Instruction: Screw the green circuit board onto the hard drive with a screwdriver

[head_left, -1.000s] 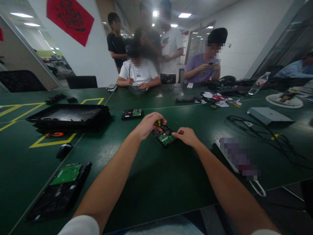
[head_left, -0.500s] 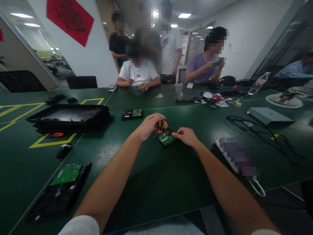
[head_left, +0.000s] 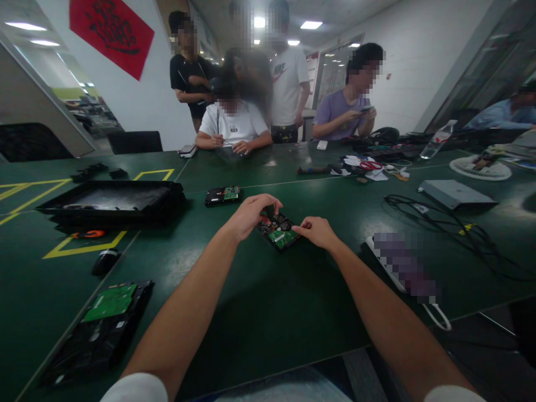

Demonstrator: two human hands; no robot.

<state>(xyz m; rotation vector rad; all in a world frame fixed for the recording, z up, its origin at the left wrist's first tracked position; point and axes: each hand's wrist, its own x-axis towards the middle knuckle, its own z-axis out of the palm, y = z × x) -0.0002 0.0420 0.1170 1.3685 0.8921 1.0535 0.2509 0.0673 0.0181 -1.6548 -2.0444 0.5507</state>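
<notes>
A hard drive (head_left: pixel 281 237) with a green circuit board lies on the dark green table in front of me. My right hand (head_left: pixel 317 231) pinches its right-hand edge between thumb and fingers. Over the drive's far left part curls my left hand (head_left: pixel 256 213), its fingers bent around a small dark tool handle (head_left: pixel 271 211), seemingly a screwdriver; its tip is hidden. Another hard drive (head_left: pixel 223 195) rests farther back, left of my hands. A bigger black drive unit (head_left: pixel 100 329) with a green board lies at the near left.
Stacked black trays (head_left: pixel 113 198) stand at left, with an orange-handled tool (head_left: pixel 92 234) and a computer mouse (head_left: pixel 105 261) nearby. On the right are a white-edged phone-like object (head_left: pixel 387 262), black cables (head_left: pixel 439 234), a grey box (head_left: pixel 456 192) and a bottle (head_left: pixel 439 139). Several people are across the table.
The yellow markings on the tool handle under my left hand no longer show, and its fingers have shifted. My right hand keeps its hold. The view has turned slightly right.
</notes>
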